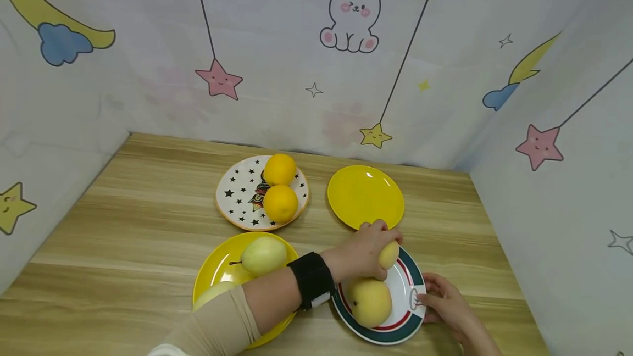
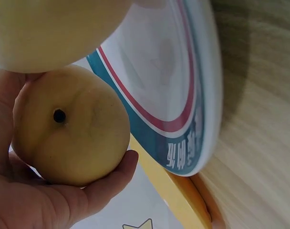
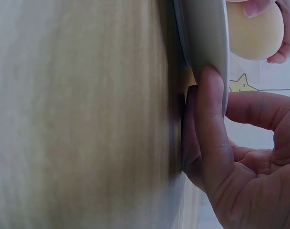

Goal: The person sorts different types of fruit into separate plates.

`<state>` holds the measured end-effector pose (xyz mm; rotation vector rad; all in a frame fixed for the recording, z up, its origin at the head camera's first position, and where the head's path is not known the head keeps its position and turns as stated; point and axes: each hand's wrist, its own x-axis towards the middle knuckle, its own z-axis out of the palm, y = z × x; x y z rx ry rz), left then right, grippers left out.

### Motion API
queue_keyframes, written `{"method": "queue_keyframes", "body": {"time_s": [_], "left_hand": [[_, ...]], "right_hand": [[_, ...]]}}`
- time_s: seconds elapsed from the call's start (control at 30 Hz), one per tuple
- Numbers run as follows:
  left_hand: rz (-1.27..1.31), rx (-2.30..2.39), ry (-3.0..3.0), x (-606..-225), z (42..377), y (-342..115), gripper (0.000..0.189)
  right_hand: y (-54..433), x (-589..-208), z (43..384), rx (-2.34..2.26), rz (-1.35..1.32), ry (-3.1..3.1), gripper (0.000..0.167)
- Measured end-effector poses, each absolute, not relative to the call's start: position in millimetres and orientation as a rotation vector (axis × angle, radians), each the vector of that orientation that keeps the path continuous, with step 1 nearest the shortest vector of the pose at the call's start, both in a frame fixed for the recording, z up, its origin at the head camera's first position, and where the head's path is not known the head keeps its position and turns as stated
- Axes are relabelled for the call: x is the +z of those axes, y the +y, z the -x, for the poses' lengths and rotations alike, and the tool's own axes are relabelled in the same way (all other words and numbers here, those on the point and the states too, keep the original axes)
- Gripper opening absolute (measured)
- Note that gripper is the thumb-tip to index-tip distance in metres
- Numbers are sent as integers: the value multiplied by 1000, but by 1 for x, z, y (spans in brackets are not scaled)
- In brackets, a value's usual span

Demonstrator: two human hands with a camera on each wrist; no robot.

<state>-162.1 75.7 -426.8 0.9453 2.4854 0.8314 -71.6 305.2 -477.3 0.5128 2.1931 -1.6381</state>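
In the head view my left hand (image 1: pixel 363 250) grips a yellow peach (image 1: pixel 389 255) over the far part of a white plate with a green rim (image 1: pixel 415 268). The left wrist view shows fingers and thumb curled round this peach (image 2: pixel 73 126), its dark stem hollow facing the camera. A second yellow peach (image 1: pixel 371 304) lies on the near part of that plate. My right hand (image 1: pixel 447 304) pinches the plate's right edge. Up close in the right wrist view, thumb and fingers of the right hand (image 3: pixel 250 148) are on both faces of the plate's rim (image 3: pixel 214 47).
Left of the green-rimmed plate, a yellow plate (image 1: pixel 203 273) holds pears (image 1: pixel 264 255), partly behind my left forearm. Two oranges (image 1: pixel 280 203) sit on a star-patterned plate (image 1: pixel 237 180) at the back. A smaller yellow plate (image 1: pixel 363 194) stands behind my left hand, before the printed cloth wall (image 1: pixel 296 114).
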Motion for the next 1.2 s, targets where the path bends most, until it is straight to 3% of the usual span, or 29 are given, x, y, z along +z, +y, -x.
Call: {"method": "queue_keyframes", "body": {"time_s": [0.53, 1.2], "left_hand": [[-1061, 818, 2492, -430, 163, 74, 58], [-1187, 595, 2534, -431, 159, 79, 66]], "right_hand": [[309, -475, 71, -1636, -426, 2163, 53], [310, -476, 69, -1655, -373, 2152, 55]]}}
